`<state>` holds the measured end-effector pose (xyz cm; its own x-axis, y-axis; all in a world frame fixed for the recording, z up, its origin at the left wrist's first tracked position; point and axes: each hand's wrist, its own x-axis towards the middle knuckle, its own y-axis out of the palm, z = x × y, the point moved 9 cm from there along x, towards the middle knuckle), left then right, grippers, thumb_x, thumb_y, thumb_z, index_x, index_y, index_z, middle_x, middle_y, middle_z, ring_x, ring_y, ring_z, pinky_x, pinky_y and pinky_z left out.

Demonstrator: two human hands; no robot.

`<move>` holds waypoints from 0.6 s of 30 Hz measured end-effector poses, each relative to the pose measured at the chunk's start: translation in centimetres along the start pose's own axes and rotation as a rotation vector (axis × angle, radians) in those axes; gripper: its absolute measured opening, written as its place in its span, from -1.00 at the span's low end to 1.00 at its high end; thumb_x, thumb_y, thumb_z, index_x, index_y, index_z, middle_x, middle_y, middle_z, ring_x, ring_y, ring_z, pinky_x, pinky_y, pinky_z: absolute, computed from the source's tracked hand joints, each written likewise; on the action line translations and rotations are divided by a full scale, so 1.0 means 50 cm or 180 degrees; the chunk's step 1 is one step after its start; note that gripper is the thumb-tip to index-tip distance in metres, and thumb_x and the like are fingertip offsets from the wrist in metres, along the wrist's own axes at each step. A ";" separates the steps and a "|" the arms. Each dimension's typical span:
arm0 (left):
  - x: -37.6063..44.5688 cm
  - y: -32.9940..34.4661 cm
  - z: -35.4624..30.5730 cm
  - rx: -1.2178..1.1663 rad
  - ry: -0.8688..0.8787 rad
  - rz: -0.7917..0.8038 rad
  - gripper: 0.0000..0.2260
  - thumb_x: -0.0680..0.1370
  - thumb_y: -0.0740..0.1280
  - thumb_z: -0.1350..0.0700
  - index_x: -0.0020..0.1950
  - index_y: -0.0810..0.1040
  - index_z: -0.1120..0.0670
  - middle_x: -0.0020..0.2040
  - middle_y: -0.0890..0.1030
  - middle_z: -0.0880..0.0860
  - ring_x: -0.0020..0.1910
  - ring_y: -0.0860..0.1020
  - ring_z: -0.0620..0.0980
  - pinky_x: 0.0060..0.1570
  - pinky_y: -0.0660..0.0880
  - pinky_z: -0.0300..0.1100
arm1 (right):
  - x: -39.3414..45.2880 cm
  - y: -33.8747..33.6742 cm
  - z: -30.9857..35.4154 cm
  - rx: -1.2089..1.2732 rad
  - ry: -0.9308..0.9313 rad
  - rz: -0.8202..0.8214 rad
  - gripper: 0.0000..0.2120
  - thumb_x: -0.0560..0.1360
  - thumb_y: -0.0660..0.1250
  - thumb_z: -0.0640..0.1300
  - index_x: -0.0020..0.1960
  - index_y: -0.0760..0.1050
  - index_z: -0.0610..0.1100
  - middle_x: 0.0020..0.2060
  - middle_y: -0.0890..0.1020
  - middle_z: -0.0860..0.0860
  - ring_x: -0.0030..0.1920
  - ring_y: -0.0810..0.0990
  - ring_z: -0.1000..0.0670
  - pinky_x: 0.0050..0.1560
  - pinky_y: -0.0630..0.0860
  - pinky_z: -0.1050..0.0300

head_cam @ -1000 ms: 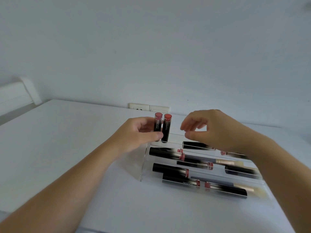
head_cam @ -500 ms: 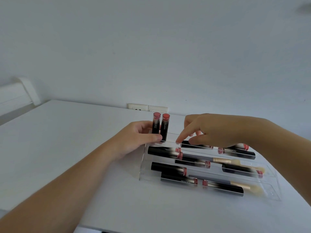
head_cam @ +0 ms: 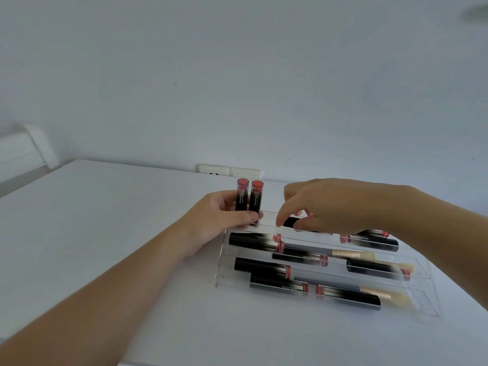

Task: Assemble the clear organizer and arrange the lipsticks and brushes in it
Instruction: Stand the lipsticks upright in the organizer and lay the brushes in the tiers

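Head view: your left hand grips two upright lipsticks; your right hand pinches a lying tube. Seat it flat in the organizer.

Probably a home room: a plain white table against a bare pale wall, 2 wall sockets at frame centre, makeup laid out.

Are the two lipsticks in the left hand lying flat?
No, the left hand holds the two lipsticks upright, coloured ends up.
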<state>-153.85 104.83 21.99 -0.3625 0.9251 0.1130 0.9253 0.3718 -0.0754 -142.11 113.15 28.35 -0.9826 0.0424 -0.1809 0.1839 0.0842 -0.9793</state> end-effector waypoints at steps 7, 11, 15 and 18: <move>0.001 -0.001 -0.010 -0.0045 0.0103 -0.0107 -0.75 0.31 0.54 -0.03 -0.02 0.75 -0.13 0.05 0.75 0.04 0.06 0.72 0.04 0.06 0.59 -0.26 | -0.016 -0.023 0.010 0.0249 0.0063 -0.0259 -0.76 0.64 0.26 0.00 0.25 0.54 0.24 0.05 0.51 0.27 0.05 0.43 0.19 0.05 0.37 0.21; 0.001 -0.004 -0.007 -0.0054 0.0071 -0.0109 -0.78 0.36 0.53 0.03 0.01 0.74 -0.08 0.06 0.75 0.05 0.07 0.71 0.04 0.05 0.59 -0.28 | -0.028 -0.043 0.006 0.0595 0.0091 -0.0551 -0.77 0.61 0.31 -0.05 0.20 0.58 0.20 0.01 0.56 0.23 0.01 0.51 0.21 0.05 0.45 0.20; 0.000 -0.005 -0.004 -0.0008 0.0038 -0.0115 -0.80 0.39 0.52 0.05 0.01 0.74 -0.06 0.06 0.75 0.05 0.08 0.71 0.03 0.08 0.59 -0.26 | -0.049 -0.066 -0.027 0.1131 0.0232 -0.1153 -0.68 0.58 0.35 -0.08 0.26 0.54 0.25 0.00 0.57 0.21 -0.03 0.56 0.23 0.02 0.47 0.31; 0.001 -0.006 -0.002 0.0036 0.0024 -0.0130 -0.83 0.43 0.49 0.10 0.00 0.74 -0.03 0.05 0.75 0.05 0.08 0.71 0.02 0.09 0.59 -0.24 | -0.066 -0.063 -0.053 0.1630 0.0355 -0.1461 -0.64 0.58 0.36 -0.11 0.25 0.52 0.30 0.01 0.56 0.24 -0.02 0.60 0.20 0.04 0.51 0.29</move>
<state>-154.12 104.74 22.12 -0.3991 0.9085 0.1236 0.9083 0.4102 -0.0817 -139.35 115.38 32.28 -0.9443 0.2192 0.2453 -0.3120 -0.3609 -0.8788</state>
